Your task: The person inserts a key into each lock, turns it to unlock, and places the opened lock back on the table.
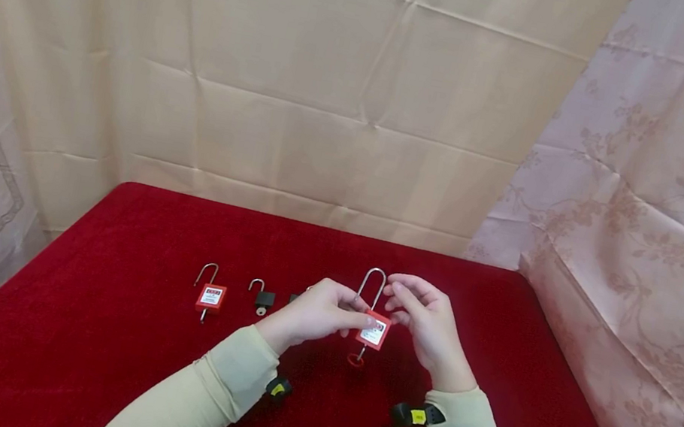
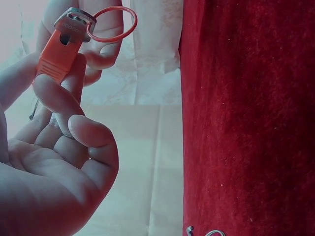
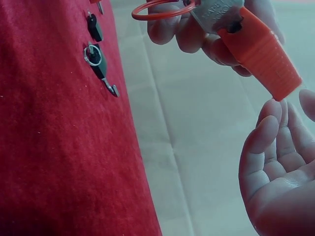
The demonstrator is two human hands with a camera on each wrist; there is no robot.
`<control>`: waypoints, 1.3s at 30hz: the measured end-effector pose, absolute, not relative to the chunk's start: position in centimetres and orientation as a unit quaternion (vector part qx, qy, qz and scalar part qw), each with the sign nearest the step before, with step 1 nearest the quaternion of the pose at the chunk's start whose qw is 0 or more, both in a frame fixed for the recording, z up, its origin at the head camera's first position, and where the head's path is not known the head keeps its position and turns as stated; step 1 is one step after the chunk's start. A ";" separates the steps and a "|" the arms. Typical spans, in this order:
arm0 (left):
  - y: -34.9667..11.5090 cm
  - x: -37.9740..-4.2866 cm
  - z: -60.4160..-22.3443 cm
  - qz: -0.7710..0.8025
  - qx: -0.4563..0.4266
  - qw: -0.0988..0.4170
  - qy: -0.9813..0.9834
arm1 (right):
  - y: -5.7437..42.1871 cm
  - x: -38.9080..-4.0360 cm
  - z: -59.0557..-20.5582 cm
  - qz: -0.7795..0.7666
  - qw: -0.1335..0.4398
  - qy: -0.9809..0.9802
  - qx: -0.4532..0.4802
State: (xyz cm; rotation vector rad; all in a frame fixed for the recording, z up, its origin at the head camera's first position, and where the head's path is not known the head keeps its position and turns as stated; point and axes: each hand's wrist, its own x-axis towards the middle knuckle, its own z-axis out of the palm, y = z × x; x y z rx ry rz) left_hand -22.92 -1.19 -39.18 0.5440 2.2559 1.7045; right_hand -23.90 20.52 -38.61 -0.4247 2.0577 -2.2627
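Note:
My left hand (image 1: 322, 311) grips a red padlock (image 1: 374, 331) by its body, between thumb and fingers. Its long metal shackle (image 1: 375, 271) points up and is swung open, with one end free beside the left fingers. A key with a red ring (image 1: 355, 360) hangs from the bottom of the lock; the ring (image 2: 113, 37) also shows in the left wrist view. Close to the right side of the shackle is my right hand (image 1: 428, 326), fingers loosely bent. In the right wrist view that hand (image 3: 280, 172) has nothing in its grasp, just below the padlock body (image 3: 268, 56).
On the red cloth-covered table (image 1: 109, 325) lie a second red padlock (image 1: 210, 299) and a small black padlock (image 1: 264, 299), both with open shackles and keys inserted. Another dark padlock (image 1: 294, 297) is partly hidden behind my left hand. Curtains (image 1: 303, 123) hang behind the table.

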 end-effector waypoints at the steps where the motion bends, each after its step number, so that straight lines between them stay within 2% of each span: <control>1: -1.3 -22.9 -39.1 0.589 0.186 0.130 0.776 | 20.6 -23.9 -38.5 -0.733 0.025 0.666 -0.138; 11: -2.2 -23.2 -38.5 0.598 0.179 0.128 0.771 | 21.1 -23.6 -38.0 -0.738 0.020 0.660 -0.135; 21: -3.2 -23.9 -38.3 0.604 0.172 0.104 0.771 | 21.5 -23.5 -37.6 -0.736 0.015 0.661 -0.145; 33: -3.5 -23.9 -38.1 0.618 0.149 0.105 0.765 | 21.5 -23.2 -37.3 -0.726 0.024 0.673 -0.142; 39: -3.4 -24.2 -38.3 0.615 0.131 0.088 0.773 | 21.6 -23.4 -37.3 -0.721 0.028 0.680 -0.133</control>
